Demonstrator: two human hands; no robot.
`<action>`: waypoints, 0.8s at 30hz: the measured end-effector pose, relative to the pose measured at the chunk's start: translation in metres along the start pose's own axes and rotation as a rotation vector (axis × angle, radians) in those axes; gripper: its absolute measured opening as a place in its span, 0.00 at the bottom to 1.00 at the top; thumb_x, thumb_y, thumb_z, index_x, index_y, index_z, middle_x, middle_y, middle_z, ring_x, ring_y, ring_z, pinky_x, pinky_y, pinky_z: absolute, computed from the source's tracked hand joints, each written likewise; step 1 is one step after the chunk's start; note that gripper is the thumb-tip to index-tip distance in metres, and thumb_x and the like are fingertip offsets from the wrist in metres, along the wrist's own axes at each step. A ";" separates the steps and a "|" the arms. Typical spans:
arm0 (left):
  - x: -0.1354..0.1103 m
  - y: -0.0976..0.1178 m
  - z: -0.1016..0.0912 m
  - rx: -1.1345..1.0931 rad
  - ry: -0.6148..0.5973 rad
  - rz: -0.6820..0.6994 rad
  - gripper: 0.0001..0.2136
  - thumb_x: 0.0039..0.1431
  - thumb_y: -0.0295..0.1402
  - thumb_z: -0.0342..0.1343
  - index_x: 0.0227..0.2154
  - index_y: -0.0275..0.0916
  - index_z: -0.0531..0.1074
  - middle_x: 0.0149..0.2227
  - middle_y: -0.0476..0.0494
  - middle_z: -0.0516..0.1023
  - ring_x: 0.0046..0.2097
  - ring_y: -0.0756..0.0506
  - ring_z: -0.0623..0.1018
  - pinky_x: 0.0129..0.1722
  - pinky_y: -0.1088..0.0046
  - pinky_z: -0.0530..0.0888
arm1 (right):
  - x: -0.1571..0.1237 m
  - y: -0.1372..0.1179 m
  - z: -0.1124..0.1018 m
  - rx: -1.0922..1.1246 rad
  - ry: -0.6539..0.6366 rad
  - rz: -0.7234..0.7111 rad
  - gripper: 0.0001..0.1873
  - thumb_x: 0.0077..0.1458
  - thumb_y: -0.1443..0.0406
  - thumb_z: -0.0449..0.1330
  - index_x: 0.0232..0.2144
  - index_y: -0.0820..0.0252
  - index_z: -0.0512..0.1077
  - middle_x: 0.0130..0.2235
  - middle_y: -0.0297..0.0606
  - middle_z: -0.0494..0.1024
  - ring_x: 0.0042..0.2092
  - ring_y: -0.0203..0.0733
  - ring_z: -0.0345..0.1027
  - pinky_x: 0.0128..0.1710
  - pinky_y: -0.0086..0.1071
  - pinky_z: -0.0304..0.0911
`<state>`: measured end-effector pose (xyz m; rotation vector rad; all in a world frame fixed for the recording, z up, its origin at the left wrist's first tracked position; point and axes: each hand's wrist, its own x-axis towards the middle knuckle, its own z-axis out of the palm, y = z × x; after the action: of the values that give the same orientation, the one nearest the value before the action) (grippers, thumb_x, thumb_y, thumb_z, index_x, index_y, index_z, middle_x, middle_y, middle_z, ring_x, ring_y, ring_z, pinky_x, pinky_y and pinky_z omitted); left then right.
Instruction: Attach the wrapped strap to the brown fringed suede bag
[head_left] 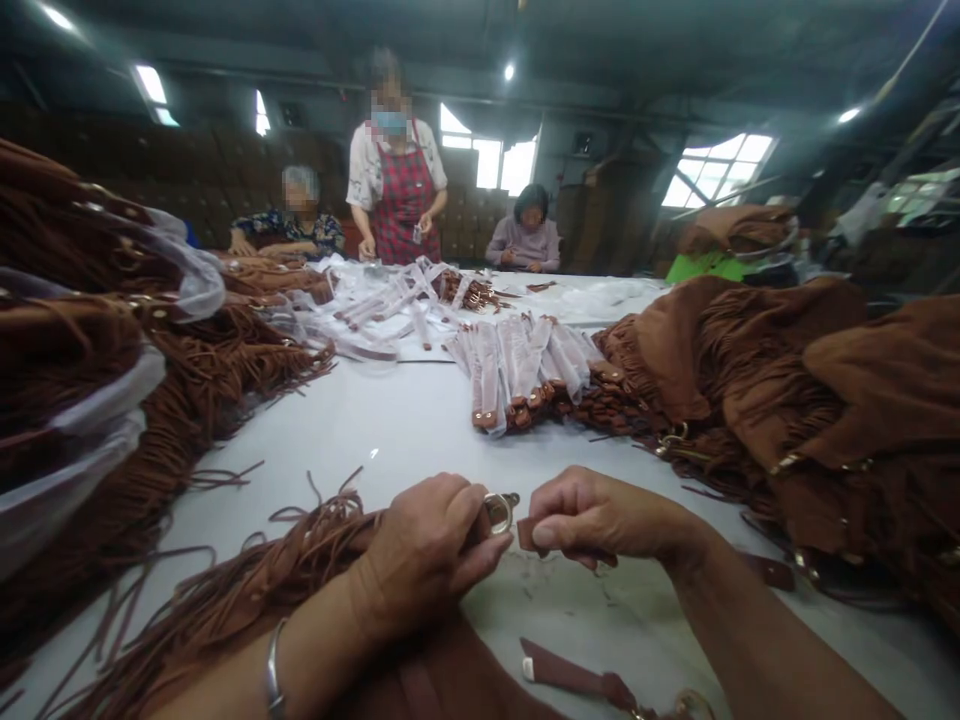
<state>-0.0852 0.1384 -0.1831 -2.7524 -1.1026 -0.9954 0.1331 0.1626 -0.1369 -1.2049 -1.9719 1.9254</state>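
Pinching a gold-coloured metal ring (509, 516) between thumb and fingers, the left hand (431, 540) is near the middle of the view, above the white table (375, 420). Just beside it, the right hand (585, 515) has its fingers curled closed and its thumb pressing on a brown strap end (527, 535); between the ring and this strap end, a small gap is visible. Under the left forearm, which has a silver bracelet (274, 670), lies a brown fringed piece (465, 660), its thin strips spreading to the left. Near the bottom edge, one loose strap (566, 670) lies on the table. Farther ahead, wrapped straps (517, 360) in whitish covering lie in a row. On the right side is a big brown heap (750, 370), and on the left side is a fringed stack (225, 400). Behind the table stands a person in a checked apron (405, 195), and two others are seated: one person in a patterned top (326, 232), one in a pale top (525, 240).
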 end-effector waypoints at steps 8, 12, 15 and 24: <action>0.000 0.001 0.001 0.073 0.040 0.059 0.08 0.55 0.36 0.52 0.27 0.37 0.64 0.25 0.46 0.67 0.27 0.47 0.66 0.26 0.71 0.64 | 0.001 -0.001 0.000 -0.044 -0.029 -0.069 0.18 0.49 0.56 0.61 0.29 0.69 0.72 0.17 0.27 0.62 0.17 0.24 0.52 0.14 0.17 0.47; 0.001 0.001 0.001 0.018 0.023 0.081 0.07 0.54 0.34 0.51 0.26 0.37 0.63 0.24 0.47 0.66 0.27 0.48 0.66 0.26 0.73 0.63 | 0.000 -0.004 0.002 -0.027 -0.065 -0.087 0.17 0.49 0.57 0.61 0.29 0.70 0.73 0.18 0.26 0.61 0.17 0.23 0.49 0.14 0.18 0.45; 0.001 0.000 0.000 -0.047 0.010 0.072 0.06 0.54 0.33 0.52 0.25 0.37 0.63 0.24 0.47 0.66 0.27 0.49 0.65 0.26 0.73 0.62 | 0.001 -0.004 0.005 -0.021 -0.073 -0.094 0.17 0.49 0.57 0.61 0.28 0.70 0.72 0.18 0.26 0.61 0.17 0.24 0.49 0.14 0.18 0.44; 0.000 0.000 0.000 -0.118 0.010 0.053 0.07 0.54 0.34 0.52 0.25 0.37 0.63 0.24 0.47 0.66 0.27 0.49 0.65 0.27 0.73 0.62 | 0.002 -0.004 0.008 -0.058 -0.069 -0.087 0.15 0.49 0.58 0.61 0.27 0.69 0.71 0.17 0.27 0.61 0.18 0.25 0.51 0.15 0.19 0.46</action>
<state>-0.0852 0.1379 -0.1832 -2.8478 -0.9944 -1.1011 0.1246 0.1581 -0.1358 -1.0605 -2.0913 1.9046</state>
